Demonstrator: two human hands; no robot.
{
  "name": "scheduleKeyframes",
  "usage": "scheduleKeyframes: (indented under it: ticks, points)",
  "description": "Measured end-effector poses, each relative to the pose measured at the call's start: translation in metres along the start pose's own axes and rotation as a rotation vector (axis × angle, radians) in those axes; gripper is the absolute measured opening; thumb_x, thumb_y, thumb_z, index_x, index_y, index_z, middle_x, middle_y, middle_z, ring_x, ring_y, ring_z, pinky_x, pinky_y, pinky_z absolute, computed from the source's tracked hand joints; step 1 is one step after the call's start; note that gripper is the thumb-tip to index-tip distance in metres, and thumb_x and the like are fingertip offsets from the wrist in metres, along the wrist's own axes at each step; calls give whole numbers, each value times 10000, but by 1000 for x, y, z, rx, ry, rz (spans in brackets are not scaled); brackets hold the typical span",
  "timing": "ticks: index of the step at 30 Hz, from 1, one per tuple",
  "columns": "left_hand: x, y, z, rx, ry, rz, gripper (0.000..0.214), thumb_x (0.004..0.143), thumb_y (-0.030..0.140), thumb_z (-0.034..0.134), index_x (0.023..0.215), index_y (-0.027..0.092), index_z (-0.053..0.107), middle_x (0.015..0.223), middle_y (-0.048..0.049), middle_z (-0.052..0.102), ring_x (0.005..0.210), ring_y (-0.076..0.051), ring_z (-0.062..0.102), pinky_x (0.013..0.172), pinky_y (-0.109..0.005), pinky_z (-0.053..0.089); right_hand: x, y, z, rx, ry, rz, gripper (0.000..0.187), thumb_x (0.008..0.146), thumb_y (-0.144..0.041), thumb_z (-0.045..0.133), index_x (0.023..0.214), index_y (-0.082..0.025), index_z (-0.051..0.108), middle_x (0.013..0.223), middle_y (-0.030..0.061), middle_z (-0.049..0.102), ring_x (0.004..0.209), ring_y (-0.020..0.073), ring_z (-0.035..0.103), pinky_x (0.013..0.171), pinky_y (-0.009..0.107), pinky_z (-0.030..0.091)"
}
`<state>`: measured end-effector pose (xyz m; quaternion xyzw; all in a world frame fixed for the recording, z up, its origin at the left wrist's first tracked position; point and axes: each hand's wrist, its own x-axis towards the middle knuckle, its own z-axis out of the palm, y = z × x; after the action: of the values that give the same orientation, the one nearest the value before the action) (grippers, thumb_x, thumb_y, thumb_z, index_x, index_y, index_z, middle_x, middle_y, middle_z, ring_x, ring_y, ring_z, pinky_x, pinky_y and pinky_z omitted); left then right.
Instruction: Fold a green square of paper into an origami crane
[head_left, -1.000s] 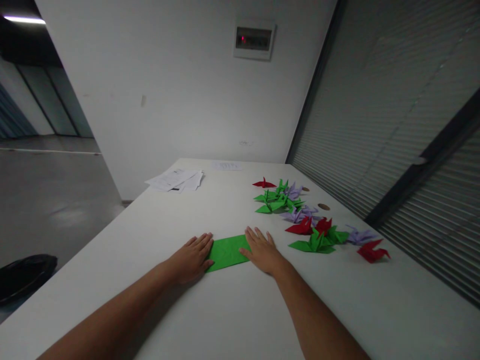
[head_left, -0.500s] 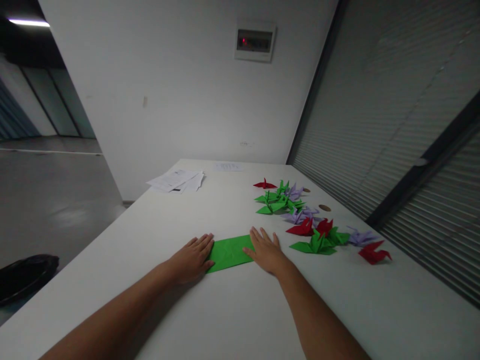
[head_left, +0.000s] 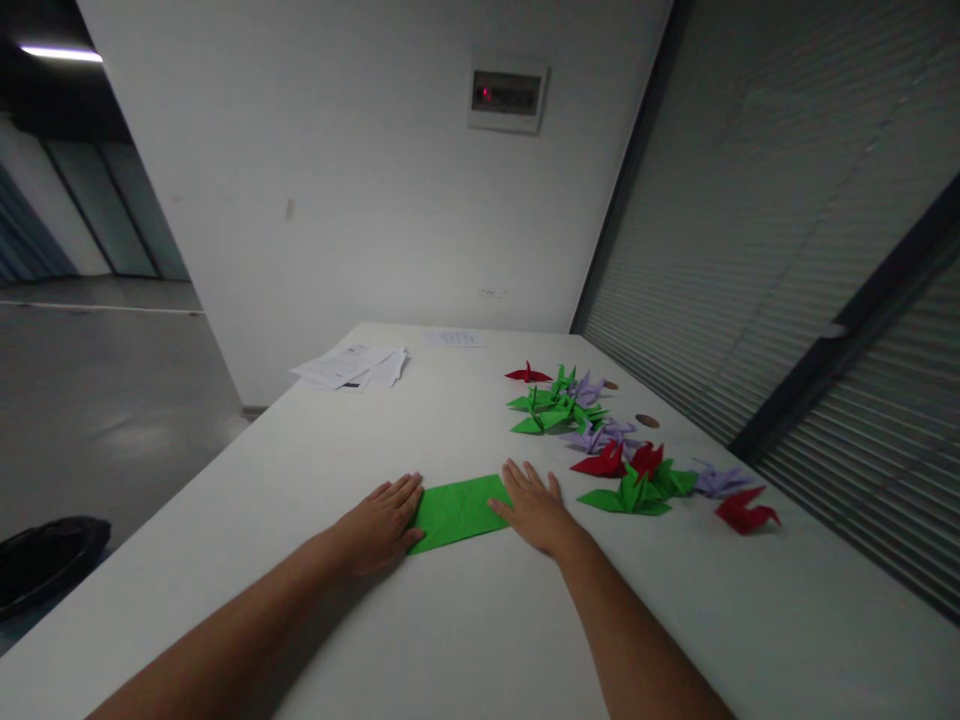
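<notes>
A sheet of green paper (head_left: pixel 459 510), folded into a rectangle, lies flat on the white table (head_left: pixel 420 640) in front of me. My left hand (head_left: pixel 381 522) rests flat on its left end, fingers stretched out and thumb pointing inward. On the right end lies my right hand (head_left: pixel 534 508), its fingers spread and its thumb over the paper. Both palms hide the short ends of the sheet. Close to the right hand sits a green paper crane (head_left: pixel 636 492), with a red paper crane (head_left: pixel 600 461) just behind it.
Several more cranes in green, purple and red spread along the right side, among them a red crane (head_left: pixel 747 510) nearest me. Printed sheets (head_left: pixel 352 366) lie at the far left. A black-lined bin (head_left: pixel 52 560) stands left of the table; window blinds (head_left: pixel 750 300) border the right.
My left hand has slid slightly left along the paper, uncovering a little more of it. The right hand stays in place. The whole view has shifted slightly.
</notes>
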<state>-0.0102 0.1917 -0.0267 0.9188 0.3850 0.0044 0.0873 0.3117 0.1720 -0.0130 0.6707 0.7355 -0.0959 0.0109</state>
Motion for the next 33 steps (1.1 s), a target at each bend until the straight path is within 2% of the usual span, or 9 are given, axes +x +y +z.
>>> scheduleKeyframes:
  ticks: [4, 8, 13, 17, 21, 23, 26, 29, 33]
  points:
    - [1, 1, -6, -30, 25, 6, 690, 1076, 514, 384, 1636, 121, 297, 1709, -209, 230, 1590, -341, 232, 1275, -532, 251, 2, 0, -1, 62, 12, 0, 760, 1054, -622, 256, 1663, -167, 255, 1744, 100, 179, 1619, 319, 124, 1258, 667, 72]
    - [5, 19, -18, -100, 111, -2, 674, 1080, 515, 377, 1629, 130, 312, 1707, -202, 251, 1591, -330, 236, 1281, -525, 258, 4, -5, -5, 146, 69, 14, 701, 1076, -553, 260, 1636, -137, 329, 1712, 131, 289, 1607, 298, 193, 1274, 619, 107]
    - [16, 51, -17, -103, 119, 70, 895, 916, 563, 672, 1623, 135, 329, 1698, -228, 266, 1578, -364, 270, 1265, -496, 316, 4, -10, -5, 209, 114, -40, 657, 1085, -530, 287, 1591, -135, 425, 1671, 159, 380, 1591, 300, 250, 1280, 550, 157]
    - [19, 62, -12, -82, 145, 63, 706, 931, 458, 654, 1539, 152, 466, 1599, -210, 468, 1487, -362, 444, 1236, -483, 375, 5, -9, -5, 235, 135, -58, 656, 1082, -529, 321, 1561, -105, 466, 1646, 179, 421, 1579, 308, 281, 1278, 510, 197]
    - [18, 65, -18, -96, 185, 77, 480, 960, 365, 588, 1402, 178, 580, 1444, -177, 624, 1362, -327, 577, 1160, -441, 468, 6, -8, -4, 260, 209, -88, 615, 1072, -502, 361, 1491, -92, 550, 1587, 189, 505, 1540, 294, 366, 1272, 434, 251]
    - [17, 66, -21, -102, 178, 67, 431, 969, 324, 544, 1379, 196, 580, 1395, -161, 658, 1283, -314, 634, 1095, -428, 518, 7, -8, -4, 274, 244, -97, 594, 1067, -484, 375, 1445, -80, 589, 1545, 198, 550, 1507, 291, 420, 1267, 405, 271]
    - [16, 67, -22, -79, 157, -36, 555, 929, 240, 528, 1479, 196, 467, 1379, -170, 666, 1149, -319, 703, 992, -437, 568, 9, -8, -5, 318, 316, -67, 574, 1054, -475, 393, 1400, -75, 614, 1476, 217, 608, 1433, 298, 510, 1235, 397, 331]
    - [15, 68, -23, -41, 141, -125, 625, 884, 184, 538, 1496, 197, 415, 1350, -183, 675, 1087, -324, 724, 928, -431, 574, 9, -6, -8, 428, 381, -11, 516, 1044, -483, 397, 1317, -123, 647, 1358, 212, 689, 1301, 297, 625, 1134, 390, 442]
    - [14, 69, -29, -28, 134, -213, 242, 964, 199, 452, 1167, 202, 584, 1102, -150, 735, 929, -295, 744, 792, -378, 556, 10, -3, -12, 680, 409, 97, 446, 1022, -551, 408, 1087, -201, 676, 1095, 150, 779, 1052, 280, 738, 902, 369, 565]
